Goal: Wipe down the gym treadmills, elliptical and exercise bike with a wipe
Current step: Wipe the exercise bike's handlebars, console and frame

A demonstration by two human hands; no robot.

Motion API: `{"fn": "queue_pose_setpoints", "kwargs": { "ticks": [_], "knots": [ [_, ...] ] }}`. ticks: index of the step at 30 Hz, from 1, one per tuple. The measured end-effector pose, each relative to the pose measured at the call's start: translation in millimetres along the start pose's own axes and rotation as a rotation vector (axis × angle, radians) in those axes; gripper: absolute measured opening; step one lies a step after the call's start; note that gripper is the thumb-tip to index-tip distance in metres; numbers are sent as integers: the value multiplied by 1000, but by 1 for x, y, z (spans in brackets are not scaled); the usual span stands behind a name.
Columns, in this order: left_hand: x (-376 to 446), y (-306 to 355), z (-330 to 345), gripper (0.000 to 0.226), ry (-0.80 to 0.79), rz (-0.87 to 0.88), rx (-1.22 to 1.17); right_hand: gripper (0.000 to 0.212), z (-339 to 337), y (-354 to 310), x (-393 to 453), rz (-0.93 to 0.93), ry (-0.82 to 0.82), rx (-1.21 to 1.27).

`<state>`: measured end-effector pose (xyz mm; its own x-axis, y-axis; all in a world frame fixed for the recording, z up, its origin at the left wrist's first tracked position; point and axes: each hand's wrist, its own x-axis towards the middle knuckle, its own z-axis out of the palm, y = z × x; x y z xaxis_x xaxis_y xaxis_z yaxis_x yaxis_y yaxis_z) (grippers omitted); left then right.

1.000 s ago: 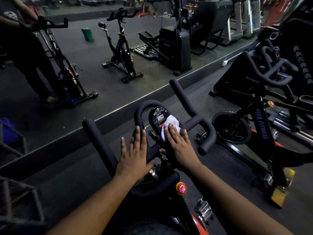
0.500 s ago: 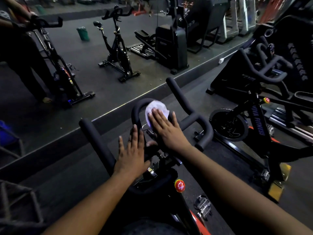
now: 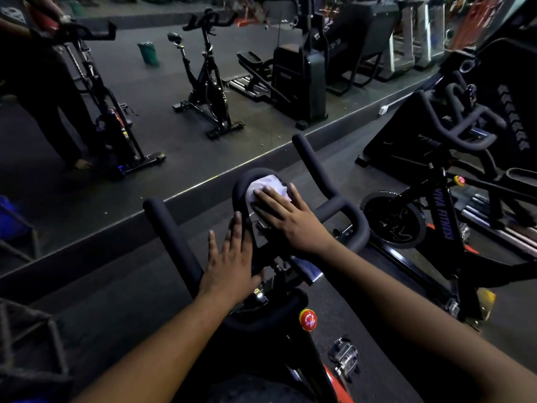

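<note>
A black exercise bike fills the lower middle of the head view, its padded handlebar spreading left and right. My right hand lies flat with straight fingers and presses a white wipe onto the round console inside the handlebar's centre loop; the console is hidden under the wipe and hand. My left hand rests flat, fingers straight, on the left side of that loop and the stem. A red knob sits on the frame below.
A second black bike stands close on the right. A wall mirror ahead reflects bikes, an elliptical, treadmills and a standing person. A pedal juts out low right. A metal rack stands at lower left.
My right hand has slid the wipe up from the console's lower edge to cover its whole face. My left hand stays flat on the handlebar loop.
</note>
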<state>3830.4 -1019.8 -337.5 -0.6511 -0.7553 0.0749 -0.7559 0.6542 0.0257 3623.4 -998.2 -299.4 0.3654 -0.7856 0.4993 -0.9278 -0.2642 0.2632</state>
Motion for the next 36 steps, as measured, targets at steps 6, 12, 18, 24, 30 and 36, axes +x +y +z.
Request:
{"fn": "queue_pose_setpoints", "kwargs": {
  "ticks": [6,12,18,24,30,36],
  "knots": [
    [0,-1,5,128,63,11,-45,54,5,2,-39,146,57,269],
    [-1,1,-3,126,8,-7,-44,69,4,-12,6,394,-16,387],
    [-2,0,-3,124,39,-7,-57,67,-16,-26,-23,678,51,603],
    [-6,-5,-5,122,9,-50,-24,60,-34,-43,-44,524,11,553],
    [-25,-13,12,124,93,-65,7,52,-6,-70,-37,66,-288,507],
    [-24,-9,6,116,30,58,48,50,-10,-17,-74,86,-390,252]
  ]
}}
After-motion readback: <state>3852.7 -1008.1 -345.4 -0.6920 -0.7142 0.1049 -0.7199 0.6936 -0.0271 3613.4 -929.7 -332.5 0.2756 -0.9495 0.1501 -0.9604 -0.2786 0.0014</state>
